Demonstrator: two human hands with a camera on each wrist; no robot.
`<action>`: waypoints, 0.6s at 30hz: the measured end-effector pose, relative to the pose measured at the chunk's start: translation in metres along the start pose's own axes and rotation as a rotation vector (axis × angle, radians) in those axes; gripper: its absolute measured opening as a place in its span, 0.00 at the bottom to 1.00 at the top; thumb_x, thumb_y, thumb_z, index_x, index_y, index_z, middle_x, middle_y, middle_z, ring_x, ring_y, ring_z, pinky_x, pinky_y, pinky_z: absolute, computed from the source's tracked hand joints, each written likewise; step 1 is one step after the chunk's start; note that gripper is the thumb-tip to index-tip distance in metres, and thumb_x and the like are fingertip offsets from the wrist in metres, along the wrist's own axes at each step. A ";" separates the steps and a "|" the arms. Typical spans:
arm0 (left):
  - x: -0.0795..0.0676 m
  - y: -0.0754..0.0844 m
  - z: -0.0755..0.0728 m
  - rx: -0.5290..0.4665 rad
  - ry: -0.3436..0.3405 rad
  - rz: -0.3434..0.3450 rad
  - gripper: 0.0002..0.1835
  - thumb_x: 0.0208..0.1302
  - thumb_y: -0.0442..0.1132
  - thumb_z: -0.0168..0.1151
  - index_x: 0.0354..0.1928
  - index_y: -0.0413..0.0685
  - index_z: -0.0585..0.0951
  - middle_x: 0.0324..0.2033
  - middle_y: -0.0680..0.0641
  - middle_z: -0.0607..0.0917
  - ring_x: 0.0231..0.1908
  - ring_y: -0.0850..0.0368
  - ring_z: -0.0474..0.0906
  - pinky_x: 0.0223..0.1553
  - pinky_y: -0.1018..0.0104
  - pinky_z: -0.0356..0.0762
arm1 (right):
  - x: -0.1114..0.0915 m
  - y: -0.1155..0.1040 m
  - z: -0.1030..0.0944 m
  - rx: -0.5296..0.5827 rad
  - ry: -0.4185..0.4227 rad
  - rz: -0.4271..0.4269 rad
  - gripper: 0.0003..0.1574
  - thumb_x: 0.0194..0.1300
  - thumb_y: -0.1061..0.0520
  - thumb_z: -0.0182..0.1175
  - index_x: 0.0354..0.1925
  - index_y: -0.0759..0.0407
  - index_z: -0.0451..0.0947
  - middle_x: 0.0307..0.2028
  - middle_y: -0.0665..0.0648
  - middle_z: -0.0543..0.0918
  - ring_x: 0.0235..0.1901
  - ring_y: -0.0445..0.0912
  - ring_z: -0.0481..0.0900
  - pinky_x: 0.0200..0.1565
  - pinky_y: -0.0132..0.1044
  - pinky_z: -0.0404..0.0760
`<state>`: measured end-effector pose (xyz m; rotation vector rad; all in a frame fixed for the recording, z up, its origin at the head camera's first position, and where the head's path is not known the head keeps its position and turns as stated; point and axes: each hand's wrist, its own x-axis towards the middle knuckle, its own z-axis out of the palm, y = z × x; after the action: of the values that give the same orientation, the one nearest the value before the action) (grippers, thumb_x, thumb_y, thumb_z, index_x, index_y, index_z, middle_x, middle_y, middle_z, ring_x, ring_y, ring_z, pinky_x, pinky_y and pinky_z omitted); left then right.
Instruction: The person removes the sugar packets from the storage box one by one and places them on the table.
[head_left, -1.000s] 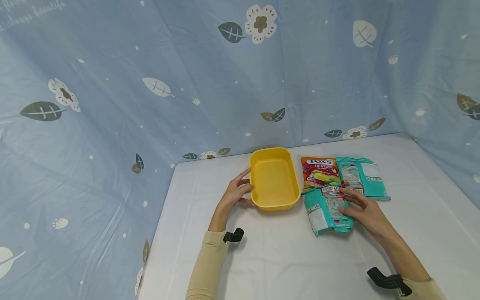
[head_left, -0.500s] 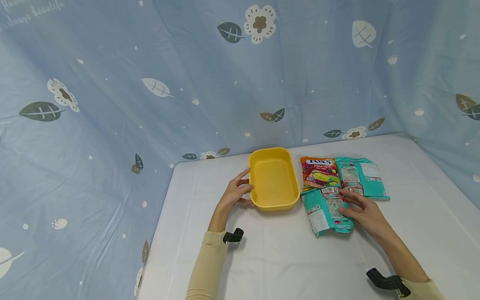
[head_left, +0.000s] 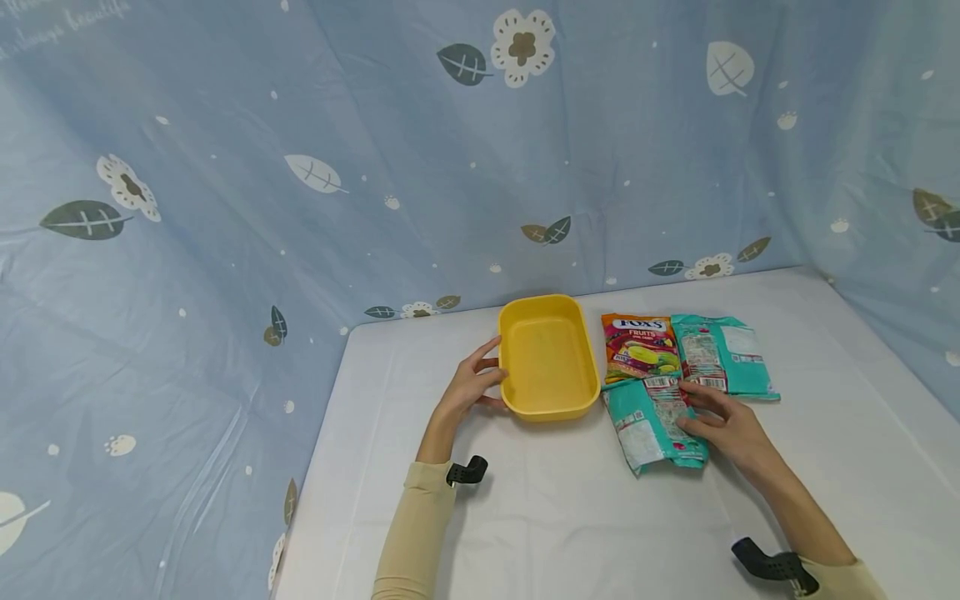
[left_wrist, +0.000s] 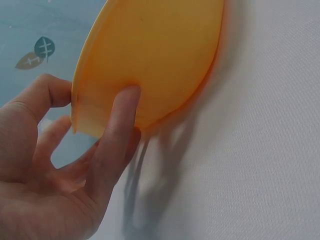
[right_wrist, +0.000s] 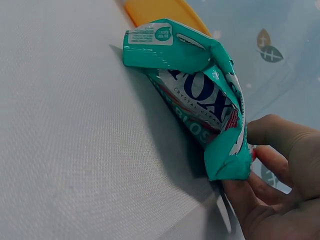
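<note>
My right hand (head_left: pixel 731 429) grips the right side of a teal candy bag (head_left: pixel 648 421), its thumb and fingers pinching the edge. In the right wrist view this candy bag (right_wrist: pixel 195 95) stands tilted over the cloth, folded along its top, with "FOX" lettering on the face. To the left is an oblong yellow plastic container (head_left: pixel 551 362) with nothing inside. The spread fingers of my left hand (head_left: pixel 468 387) rest against its left wall. Up close, the left wrist view has one finger (left_wrist: pixel 125 112) lying along the container's outer wall.
An orange and dark red Fox's Fruits candy bag (head_left: pixel 641 348) lies just behind the gripped one. Beside it, to the right, lies another teal candy bag (head_left: pixel 726 357), printed back up. A white cloth covers the table (head_left: pixel 570 517); a blue patterned curtain (head_left: pixel 420 167) hangs behind it.
The gripped teal candy bag has shifted very slightly toward me, along with my right hand. My left hand and the yellow container stay where they were.
</note>
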<state>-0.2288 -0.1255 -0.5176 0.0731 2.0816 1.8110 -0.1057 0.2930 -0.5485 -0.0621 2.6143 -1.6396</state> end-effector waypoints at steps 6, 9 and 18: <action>0.001 -0.001 0.000 -0.010 -0.002 -0.001 0.38 0.63 0.37 0.64 0.72 0.74 0.64 0.63 0.41 0.72 0.49 0.47 0.83 0.34 0.46 0.88 | 0.000 -0.001 0.000 -0.009 0.003 0.001 0.42 0.66 0.46 0.63 0.72 0.58 0.62 0.65 0.72 0.68 0.48 0.15 0.63 0.45 0.09 0.74; 0.001 -0.001 -0.001 -0.010 -0.004 0.004 0.38 0.63 0.37 0.64 0.72 0.74 0.64 0.63 0.41 0.72 0.49 0.47 0.83 0.35 0.45 0.88 | 0.000 0.000 0.000 -0.015 0.003 -0.016 0.41 0.67 0.48 0.63 0.72 0.60 0.62 0.65 0.72 0.69 0.47 0.15 0.64 0.45 0.09 0.74; 0.002 -0.001 -0.002 -0.017 -0.028 -0.005 0.39 0.65 0.37 0.63 0.73 0.73 0.61 0.66 0.39 0.69 0.55 0.43 0.79 0.39 0.39 0.85 | 0.001 0.002 0.000 -0.065 0.008 -0.036 0.40 0.67 0.48 0.63 0.71 0.60 0.64 0.65 0.70 0.70 0.46 0.16 0.66 0.45 0.09 0.72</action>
<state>-0.2312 -0.1274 -0.5188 0.0881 2.0449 1.8137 -0.1072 0.2937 -0.5500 -0.1059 2.6878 -1.5693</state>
